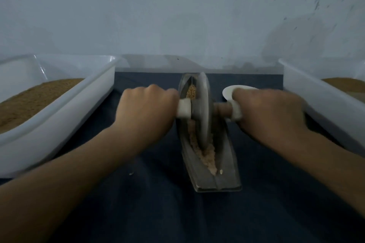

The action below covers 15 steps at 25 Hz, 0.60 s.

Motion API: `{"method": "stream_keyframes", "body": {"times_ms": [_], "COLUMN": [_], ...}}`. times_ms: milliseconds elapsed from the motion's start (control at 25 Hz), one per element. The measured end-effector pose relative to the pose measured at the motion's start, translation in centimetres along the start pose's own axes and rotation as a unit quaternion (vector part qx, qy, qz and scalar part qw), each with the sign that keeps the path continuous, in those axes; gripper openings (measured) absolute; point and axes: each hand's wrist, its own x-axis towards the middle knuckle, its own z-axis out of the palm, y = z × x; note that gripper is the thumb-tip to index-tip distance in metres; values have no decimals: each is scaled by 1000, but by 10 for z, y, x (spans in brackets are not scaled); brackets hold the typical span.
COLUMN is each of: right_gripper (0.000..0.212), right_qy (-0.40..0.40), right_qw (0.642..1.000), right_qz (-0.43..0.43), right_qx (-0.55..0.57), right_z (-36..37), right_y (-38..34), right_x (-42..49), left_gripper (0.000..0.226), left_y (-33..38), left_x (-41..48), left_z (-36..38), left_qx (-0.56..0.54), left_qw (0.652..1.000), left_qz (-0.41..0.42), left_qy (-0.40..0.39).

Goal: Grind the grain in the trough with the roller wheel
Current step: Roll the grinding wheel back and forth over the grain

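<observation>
A long grey metal trough (227,171) lies lengthwise on a dark blue cloth, running away from me. Pale crushed grain (207,156) fills its groove, with whole grain (191,91) at the far end. A grey roller wheel (203,108) stands upright in the groove about halfway along. Its axle handle sticks out on both sides with white grips. My left hand (146,108) is closed around the left grip, and my right hand (270,112) is closed around the right grip.
A white plastic tub (65,112) holding brown grain stands at the left, and a second white tub (324,108) with grain at the right. A small white dish (229,91) sits behind my right hand. A pale wall rises just beyond the cloth (158,193).
</observation>
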Motion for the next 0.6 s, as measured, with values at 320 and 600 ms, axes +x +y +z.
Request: {"method": "stream_keyframes", "body": {"times_ms": [320, 600], "right_gripper": [31, 14], "right_qy": [-4, -15], "right_qw": [999, 999], "right_qz": [-26, 28], "right_qx": [18, 17], "right_z": [-13, 2], "right_y": [-2, -10], "right_x": [9, 20], "left_gripper": [21, 17], "left_y": [-4, 5], "left_x": [0, 18], "left_z": [6, 6], "left_qx": [-48, 2], "left_qw": [999, 999], "left_qz": [-8, -27], "left_qy": [-22, -35]}}
